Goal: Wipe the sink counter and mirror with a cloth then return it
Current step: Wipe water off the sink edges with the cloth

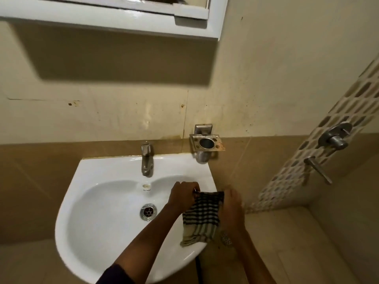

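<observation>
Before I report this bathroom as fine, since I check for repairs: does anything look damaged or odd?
Yes. The metal holder on the wall right of the tap looks rusty and stained. The wall above the sink has blotchy marks and small holes. The sink itself looks intact.

One sink point(86, 212), one tap point(146, 160), one cloth point(202, 218), two hands: left hand point(183, 194), right hand point(230, 206)

A metal cup holder point(206, 142) and shower valve point(334, 137) are wall-mounted.
</observation>
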A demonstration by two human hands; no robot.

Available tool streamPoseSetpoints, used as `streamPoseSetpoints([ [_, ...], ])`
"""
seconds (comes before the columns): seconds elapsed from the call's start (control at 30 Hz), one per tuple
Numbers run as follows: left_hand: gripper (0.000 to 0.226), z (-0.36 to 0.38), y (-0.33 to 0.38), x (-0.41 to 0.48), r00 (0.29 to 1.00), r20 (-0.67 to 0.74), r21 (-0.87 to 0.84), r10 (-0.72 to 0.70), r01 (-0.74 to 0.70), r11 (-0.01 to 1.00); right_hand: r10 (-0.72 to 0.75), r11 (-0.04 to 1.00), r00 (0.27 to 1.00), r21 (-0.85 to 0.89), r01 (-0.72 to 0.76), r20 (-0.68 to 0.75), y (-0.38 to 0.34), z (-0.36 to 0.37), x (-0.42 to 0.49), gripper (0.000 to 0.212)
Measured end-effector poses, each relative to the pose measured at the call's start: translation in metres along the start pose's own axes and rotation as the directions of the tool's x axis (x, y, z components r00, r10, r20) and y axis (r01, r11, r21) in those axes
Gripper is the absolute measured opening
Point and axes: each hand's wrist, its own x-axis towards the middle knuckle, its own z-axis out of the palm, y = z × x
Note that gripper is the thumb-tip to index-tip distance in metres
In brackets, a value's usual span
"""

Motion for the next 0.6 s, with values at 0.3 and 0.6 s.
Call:
streamPoseSetpoints([
  [0.3,0.025,0.013,-0.007,0.023,0.994,-0.108,-0.033,0.013,-0.017,0.999,0.038,0.983,0.991,-0.185,-0.013,0.130,-0.022,0.069,-0.007,0.079],
  [0.6,0.024,-0.024,-0.040,-0.022,0.912,-0.344,0.044,0.224,-0.223,0.974,0.161,0.986,0.987,-0.032,-0.162,-0.014,-0.048,0.077,0.094,0.075],
])
